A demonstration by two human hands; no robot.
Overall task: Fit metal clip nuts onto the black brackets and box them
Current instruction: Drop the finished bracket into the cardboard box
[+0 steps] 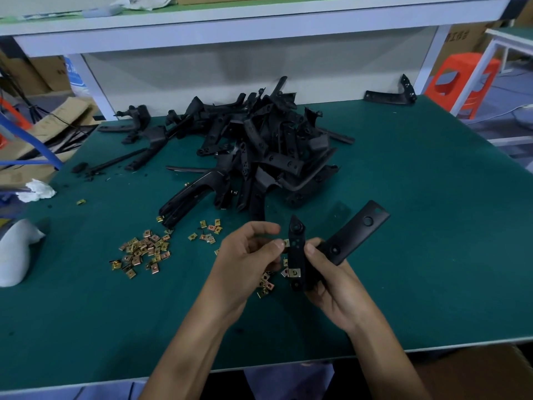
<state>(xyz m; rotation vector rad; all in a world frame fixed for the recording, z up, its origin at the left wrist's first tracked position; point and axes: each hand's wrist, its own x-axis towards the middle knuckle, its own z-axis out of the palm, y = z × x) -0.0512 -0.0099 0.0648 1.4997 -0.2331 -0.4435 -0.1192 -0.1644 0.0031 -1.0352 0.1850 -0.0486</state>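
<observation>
My right hand (pixel 334 281) grips a black L-shaped bracket (pixel 352 235) just above the green table; one arm of the bracket points up right, the other stands upright. A brass clip nut (pixel 294 273) sits clipped on the lower edge of the upright arm. My left hand (pixel 248 261) pinches a second clip nut (pixel 286 242) against the left edge of that arm, higher up. A big heap of black brackets (pixel 259 145) lies at the table's middle. Loose clip nuts (pixel 142 252) are scattered to the left, with several more clip nuts (pixel 265 284) under my hands.
A single bracket (pixel 389 95) lies at the far right edge of the green table (pixel 432 197). White crumpled material (pixel 17 249) sits at the left edge, cardboard boxes (pixel 43 131) beyond it. A cardboard box (pixel 476 370) stands below the near right edge. An orange stool (pixel 461 82) is far right.
</observation>
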